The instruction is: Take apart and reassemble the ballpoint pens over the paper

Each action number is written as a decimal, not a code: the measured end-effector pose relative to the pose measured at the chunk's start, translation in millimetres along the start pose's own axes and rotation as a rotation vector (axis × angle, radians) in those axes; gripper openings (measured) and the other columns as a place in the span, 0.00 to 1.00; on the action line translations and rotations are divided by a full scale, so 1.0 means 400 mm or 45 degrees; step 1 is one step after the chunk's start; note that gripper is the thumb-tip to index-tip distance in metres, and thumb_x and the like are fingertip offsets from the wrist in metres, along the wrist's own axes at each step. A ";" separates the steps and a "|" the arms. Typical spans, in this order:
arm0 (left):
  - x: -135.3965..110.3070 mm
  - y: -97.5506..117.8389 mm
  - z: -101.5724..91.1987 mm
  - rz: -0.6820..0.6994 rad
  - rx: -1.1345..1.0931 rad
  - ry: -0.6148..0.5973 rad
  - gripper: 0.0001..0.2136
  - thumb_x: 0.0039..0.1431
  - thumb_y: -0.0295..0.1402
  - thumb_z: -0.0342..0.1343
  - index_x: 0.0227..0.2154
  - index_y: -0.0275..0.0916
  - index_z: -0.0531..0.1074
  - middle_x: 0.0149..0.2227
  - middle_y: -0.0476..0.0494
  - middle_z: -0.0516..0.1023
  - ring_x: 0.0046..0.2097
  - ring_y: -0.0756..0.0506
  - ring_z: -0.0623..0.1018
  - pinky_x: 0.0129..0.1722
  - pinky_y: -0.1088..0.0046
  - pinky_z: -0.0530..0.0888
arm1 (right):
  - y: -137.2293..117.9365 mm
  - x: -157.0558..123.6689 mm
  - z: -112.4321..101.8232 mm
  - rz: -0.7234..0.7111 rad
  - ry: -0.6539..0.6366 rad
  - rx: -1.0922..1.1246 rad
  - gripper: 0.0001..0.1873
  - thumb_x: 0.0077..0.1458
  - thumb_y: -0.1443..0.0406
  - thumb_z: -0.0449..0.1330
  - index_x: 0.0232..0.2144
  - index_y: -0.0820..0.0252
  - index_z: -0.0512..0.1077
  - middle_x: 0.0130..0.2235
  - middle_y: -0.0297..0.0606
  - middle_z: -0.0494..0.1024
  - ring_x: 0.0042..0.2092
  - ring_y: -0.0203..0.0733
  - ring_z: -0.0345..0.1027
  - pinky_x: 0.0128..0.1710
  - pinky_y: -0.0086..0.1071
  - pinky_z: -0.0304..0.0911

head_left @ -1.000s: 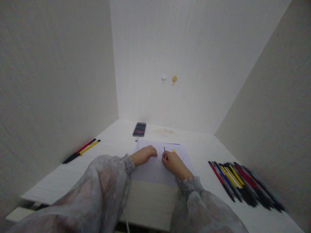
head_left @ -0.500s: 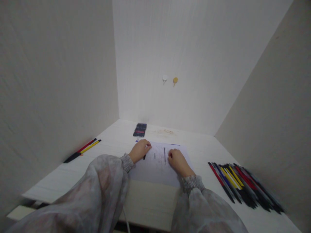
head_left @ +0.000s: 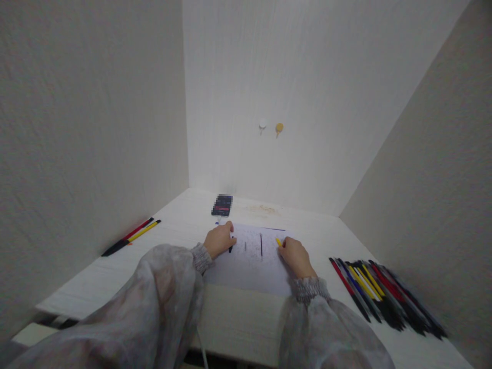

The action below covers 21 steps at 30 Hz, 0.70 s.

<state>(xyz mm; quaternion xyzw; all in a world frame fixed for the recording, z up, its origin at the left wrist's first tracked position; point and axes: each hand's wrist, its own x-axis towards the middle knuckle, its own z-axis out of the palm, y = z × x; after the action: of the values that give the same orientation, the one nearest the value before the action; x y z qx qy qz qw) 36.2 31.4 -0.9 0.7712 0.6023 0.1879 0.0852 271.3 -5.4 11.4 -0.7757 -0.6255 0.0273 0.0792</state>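
Observation:
A white sheet of paper [head_left: 249, 264] lies on the desk in front of me. My left hand [head_left: 220, 240] rests curled at its left edge, closed on a small black pen part [head_left: 230, 249]. My right hand [head_left: 295, 256] sits on the sheet's right side with its fingers pinching a yellow pen piece [head_left: 279, 242]. Between the hands a thin black refill [head_left: 261, 245] lies on the paper, with a short grey spring-like piece [head_left: 245, 246] to its left.
A row of several pens [head_left: 378, 289], black, red, yellow and blue, lies on the desk to the right. Three pens [head_left: 130, 237] lie by the left wall. A dark phone [head_left: 222, 205] sits behind the paper. Two wall hooks [head_left: 271, 126] hang ahead.
My hands have moved apart. The black refill that my right hand held upright now lies on the paper. My right hand has slid right, and my left hand has drawn left with the black part.

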 end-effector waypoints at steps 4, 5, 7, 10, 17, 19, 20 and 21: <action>0.003 -0.001 0.005 0.015 -0.017 -0.010 0.11 0.45 0.34 0.51 0.34 0.39 0.63 0.27 0.46 0.73 0.32 0.46 0.72 0.27 0.75 0.62 | 0.004 -0.002 -0.001 0.091 -0.035 -0.011 0.11 0.45 0.67 0.50 0.31 0.65 0.69 0.34 0.49 0.73 0.36 0.46 0.67 0.29 0.32 0.56; 0.003 -0.001 0.007 0.026 -0.025 -0.004 0.10 0.46 0.34 0.51 0.33 0.39 0.63 0.27 0.46 0.72 0.31 0.46 0.72 0.27 0.75 0.62 | 0.005 -0.003 -0.003 0.101 -0.035 -0.012 0.11 0.45 0.67 0.50 0.31 0.65 0.69 0.34 0.49 0.73 0.36 0.46 0.67 0.29 0.32 0.56; 0.003 0.000 0.009 0.036 -0.033 0.013 0.09 0.46 0.34 0.50 0.33 0.39 0.63 0.26 0.47 0.72 0.31 0.46 0.72 0.27 0.75 0.62 | 0.005 -0.005 -0.007 0.106 -0.031 -0.012 0.11 0.45 0.67 0.50 0.31 0.65 0.69 0.34 0.49 0.73 0.36 0.46 0.67 0.28 0.32 0.56; 0.002 0.003 0.008 0.017 -0.034 0.035 0.08 0.46 0.35 0.51 0.31 0.39 0.63 0.26 0.47 0.72 0.30 0.46 0.72 0.26 0.75 0.61 | 0.001 -0.011 -0.015 0.098 0.001 -0.015 0.11 0.47 0.66 0.50 0.30 0.65 0.69 0.34 0.49 0.73 0.36 0.47 0.67 0.28 0.32 0.56; 0.020 -0.011 -0.030 -0.159 -0.270 0.490 0.09 0.51 0.38 0.46 0.26 0.38 0.65 0.26 0.47 0.71 0.29 0.48 0.71 0.28 0.75 0.62 | -0.003 -0.017 -0.040 0.140 0.482 0.165 0.17 0.52 0.61 0.43 0.28 0.62 0.69 0.31 0.43 0.73 0.33 0.41 0.65 0.27 0.29 0.52; 0.035 -0.031 -0.033 -0.257 -0.424 0.598 0.09 0.50 0.38 0.47 0.25 0.38 0.65 0.24 0.48 0.70 0.28 0.49 0.70 0.28 0.76 0.63 | 0.009 -0.009 -0.039 0.173 0.563 0.316 0.18 0.51 0.60 0.43 0.27 0.62 0.69 0.29 0.42 0.73 0.31 0.40 0.64 0.27 0.29 0.52; 0.042 -0.044 -0.030 -0.296 -0.502 0.637 0.09 0.49 0.38 0.48 0.24 0.38 0.65 0.23 0.49 0.70 0.28 0.49 0.70 0.28 0.76 0.63 | 0.019 -0.003 -0.035 0.195 0.586 0.413 0.18 0.50 0.59 0.44 0.26 0.62 0.70 0.28 0.41 0.73 0.30 0.40 0.64 0.27 0.29 0.52; 0.049 -0.056 -0.025 -0.353 -0.581 0.661 0.09 0.47 0.38 0.49 0.22 0.37 0.65 0.22 0.49 0.69 0.27 0.49 0.70 0.28 0.76 0.64 | 0.031 0.005 -0.028 0.222 0.605 0.523 0.17 0.49 0.59 0.45 0.24 0.63 0.70 0.26 0.41 0.73 0.29 0.39 0.63 0.27 0.29 0.52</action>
<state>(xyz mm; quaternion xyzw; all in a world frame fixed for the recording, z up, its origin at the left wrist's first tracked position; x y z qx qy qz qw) 16.1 55.3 4.0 0.5702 0.6452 0.4931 0.1239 285.2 -6.8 20.6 -0.7789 -0.5021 -0.0222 0.3752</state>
